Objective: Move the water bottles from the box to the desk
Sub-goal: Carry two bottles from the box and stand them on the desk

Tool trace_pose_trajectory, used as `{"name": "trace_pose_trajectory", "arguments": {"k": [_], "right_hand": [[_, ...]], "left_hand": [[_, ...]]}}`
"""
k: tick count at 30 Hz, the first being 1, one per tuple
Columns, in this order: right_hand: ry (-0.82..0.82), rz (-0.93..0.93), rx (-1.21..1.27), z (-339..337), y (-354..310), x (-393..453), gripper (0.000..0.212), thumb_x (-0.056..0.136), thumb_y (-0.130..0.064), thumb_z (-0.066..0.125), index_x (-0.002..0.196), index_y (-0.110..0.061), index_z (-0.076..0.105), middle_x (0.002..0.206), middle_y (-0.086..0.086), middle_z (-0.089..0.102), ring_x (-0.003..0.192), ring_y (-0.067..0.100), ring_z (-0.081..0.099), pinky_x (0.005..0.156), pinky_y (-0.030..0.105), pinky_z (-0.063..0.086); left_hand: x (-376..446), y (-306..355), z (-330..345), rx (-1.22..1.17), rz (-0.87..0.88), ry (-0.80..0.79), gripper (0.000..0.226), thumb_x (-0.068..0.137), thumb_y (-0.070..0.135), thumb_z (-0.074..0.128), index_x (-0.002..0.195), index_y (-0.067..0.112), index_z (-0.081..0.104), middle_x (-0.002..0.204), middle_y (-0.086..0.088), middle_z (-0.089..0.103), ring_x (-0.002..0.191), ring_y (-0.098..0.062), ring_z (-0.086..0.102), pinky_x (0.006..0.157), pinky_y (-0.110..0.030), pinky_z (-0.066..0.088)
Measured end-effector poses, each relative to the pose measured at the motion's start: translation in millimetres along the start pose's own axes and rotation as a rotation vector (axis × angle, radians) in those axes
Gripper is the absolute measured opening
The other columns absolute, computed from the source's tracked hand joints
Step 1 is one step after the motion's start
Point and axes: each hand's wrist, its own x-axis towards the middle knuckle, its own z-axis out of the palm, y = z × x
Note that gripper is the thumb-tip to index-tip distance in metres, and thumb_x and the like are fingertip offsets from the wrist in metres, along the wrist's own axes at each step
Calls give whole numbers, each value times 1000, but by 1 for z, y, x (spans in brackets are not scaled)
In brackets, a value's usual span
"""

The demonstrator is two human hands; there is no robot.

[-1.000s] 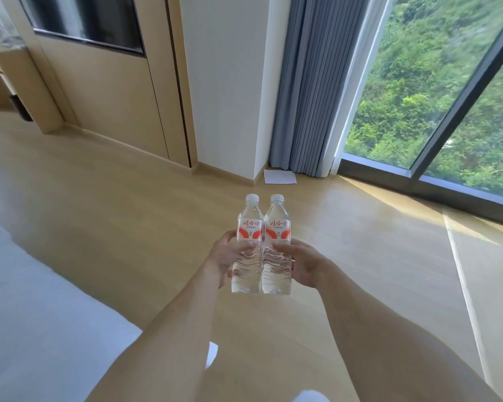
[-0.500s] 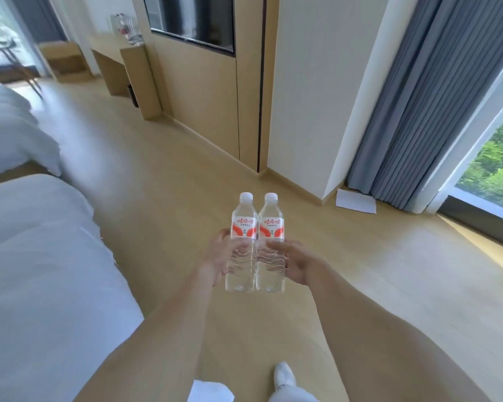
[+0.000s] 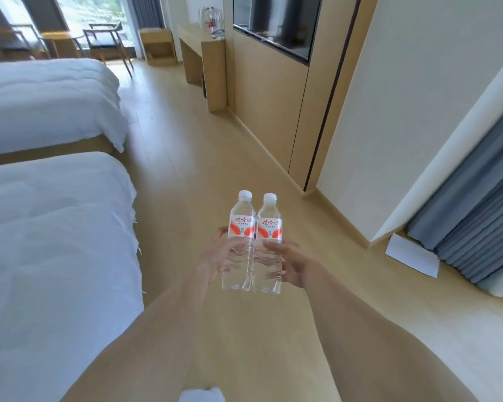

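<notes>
Red-and-white labels with red Chinese characters wrap two clear water bottles point(image 3: 251, 242), upright and touching. The left hand point(image 3: 215, 258) grips one bottle; the right hand point(image 3: 295, 264) grips the other.

i count two water bottles: the left bottle point(image 3: 240, 240) and the right bottle point(image 3: 268, 245), each with one white cap and one red-and-white label. two hands of mine are in view, my left hand point(image 3: 215, 256) and my right hand point(image 3: 296, 264). there are two beds with white bedding, the near bed point(image 3: 55, 256) and the far bed point(image 3: 47, 103). one wooden desk point(image 3: 201, 50) stands by the wall, with some small items on top that are too blurred to count. two chairs sit by the far window, one chair point(image 3: 106, 43) and a second chair point(image 3: 15, 43). one sheet of white paper point(image 3: 413, 255) lies on the floor. one grey curtain point(image 3: 476, 227) hangs at the right.
</notes>
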Motion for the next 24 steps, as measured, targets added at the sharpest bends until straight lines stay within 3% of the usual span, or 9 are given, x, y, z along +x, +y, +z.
{"name": "trace_pose_trajectory", "arguments": {"k": [5,9,14,19,22,24], "right_hand": [[-27,-13,-60,13,-37,53,38,84,-22,78,119,-13,67,112,13,74,95,30,71,77,44,58],[-19,-32,-96,27,-72,109,39,82,-23,79,119,-14,68,116,13,73,105,34,70,85,48,58],[7,-22,-138,62,-126,178,35,84,-24,78,117,-15,68,111,10,75,103,31,70,94,52,56],[12,-15,-151,100,-176,237,41,85,-25,78,122,-15,65,111,9,75,101,28,71,88,46,58],[-2,-14,-163,118,-200,266,41,85,-25,77,123,-15,65,110,8,75,99,27,72,80,43,59],[-6,-17,-167,129,-215,285,42,86,-25,77,124,-15,64,110,8,75,97,26,71,78,41,59]], "left_hand": [[49,20,-19,-59,19,55,48,79,21,82,123,22,62,106,-10,74,85,-22,72,55,-32,57],[105,41,-41,-89,39,47,45,78,24,83,119,24,65,99,-7,75,78,-19,72,59,-32,54],[184,83,-81,-95,32,30,47,75,24,85,118,24,65,102,-7,77,83,-21,74,61,-35,56],[249,126,-126,-99,20,1,59,67,29,89,120,25,65,106,-7,76,97,-26,74,75,-46,60],[277,146,-147,-120,25,0,50,75,24,86,120,24,64,106,-7,76,93,-23,75,65,-36,59],[295,159,-160,-136,24,3,50,76,23,85,121,23,63,105,-5,76,95,-24,74,67,-36,58]]}}
